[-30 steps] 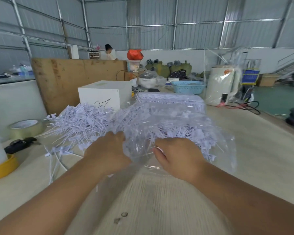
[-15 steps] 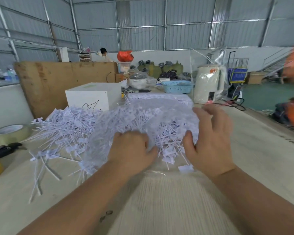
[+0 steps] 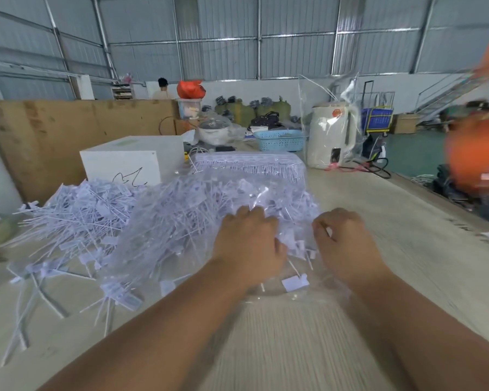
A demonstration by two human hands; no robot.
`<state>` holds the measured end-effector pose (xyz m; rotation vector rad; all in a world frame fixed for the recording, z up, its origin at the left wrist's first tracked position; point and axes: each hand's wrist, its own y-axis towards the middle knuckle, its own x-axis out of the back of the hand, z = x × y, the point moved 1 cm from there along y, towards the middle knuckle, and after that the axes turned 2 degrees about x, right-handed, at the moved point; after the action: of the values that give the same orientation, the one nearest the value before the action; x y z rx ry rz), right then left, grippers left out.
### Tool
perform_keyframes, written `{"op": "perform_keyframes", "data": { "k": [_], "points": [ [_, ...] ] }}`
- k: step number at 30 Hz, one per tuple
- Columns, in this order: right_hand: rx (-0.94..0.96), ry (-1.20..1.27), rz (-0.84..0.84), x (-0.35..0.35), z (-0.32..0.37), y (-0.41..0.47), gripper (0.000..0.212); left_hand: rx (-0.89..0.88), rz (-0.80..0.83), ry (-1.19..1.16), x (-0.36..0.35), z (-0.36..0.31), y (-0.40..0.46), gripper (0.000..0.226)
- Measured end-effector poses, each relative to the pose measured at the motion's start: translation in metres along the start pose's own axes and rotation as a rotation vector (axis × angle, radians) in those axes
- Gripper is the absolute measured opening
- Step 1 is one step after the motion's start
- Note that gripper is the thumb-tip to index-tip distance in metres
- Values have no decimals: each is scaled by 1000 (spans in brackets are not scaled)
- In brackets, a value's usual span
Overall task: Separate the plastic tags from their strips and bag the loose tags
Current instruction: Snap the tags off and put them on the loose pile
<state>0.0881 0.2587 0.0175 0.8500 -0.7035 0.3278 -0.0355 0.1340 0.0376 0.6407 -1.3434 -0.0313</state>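
I see my left hand (image 3: 247,244) pressed palm-down on the clear bag (image 3: 181,221) of loose tags, fingers curled into the plastic in a closed grip on it. My right hand (image 3: 343,244) sits just beside it at the bag's near edge; its fingers are curled, but I cannot tell whether its grip holds the film. The unbagged tag pile (image 3: 76,215) lies left on the desk (image 3: 393,249), before a white box (image 3: 130,162).

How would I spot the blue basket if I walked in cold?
Start from the tall cream jug wrapped in clear plastic at the far end of the table. Just to its left sits the blue basket. It is the only light-blue, perforated thing there.
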Motion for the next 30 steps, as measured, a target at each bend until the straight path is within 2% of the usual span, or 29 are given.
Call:
{"op": "perform_keyframes", "data": {
  "k": [1,2,4,5,7,9,11,14,15,17,19,21,24,26,30],
  "points": [
    [-13,-154,4,-1,-2,1,15,-37,-77,-21,1,-10,3,38],
    [-78,-280,52,-2,-3,3,21,-86,-147,-71,3,-20,6,42],
    [-217,-426,245,-3,-6,2,41,-173,-228,-177,3,-43,14,44],
    [-244,-460,336,-3,-7,1,43,-202,-206,-183,1,-53,18,41],
    [-266,-434,432,-4,-11,1,39,-221,-57,-137,-6,-70,27,37],
    [-263,-383,458,-2,-15,1,36,-179,55,-123,-16,-77,35,33],
    [-250,-345,446,1,-15,0,30,-121,90,-141,-24,-76,38,28],
    [-304,-263,380,3,-10,1,5,-99,116,-167,-31,-66,38,24],
    [-326,-221,345,4,-9,2,16,-116,131,-164,-32,-63,37,27],
    [-303,-167,247,5,-6,4,25,-155,129,-215,-30,-58,32,36],
    [-198,-137,125,6,-2,6,19,-170,70,-300,-24,-52,25,43],
    [-139,-127,53,7,2,7,12,-164,-11,-279,-19,-43,17,50],
    [-106,-102,-44,8,4,8,21,-14,-22,-125,-15,-24,1,65],
    [-31,-70,-187,12,9,7,26,68,-1,-55,-11,-10,-10,74],
    [263,-16,-475,24,32,-1,33,219,75,-66,3,28,-30,101]
  ]
}}
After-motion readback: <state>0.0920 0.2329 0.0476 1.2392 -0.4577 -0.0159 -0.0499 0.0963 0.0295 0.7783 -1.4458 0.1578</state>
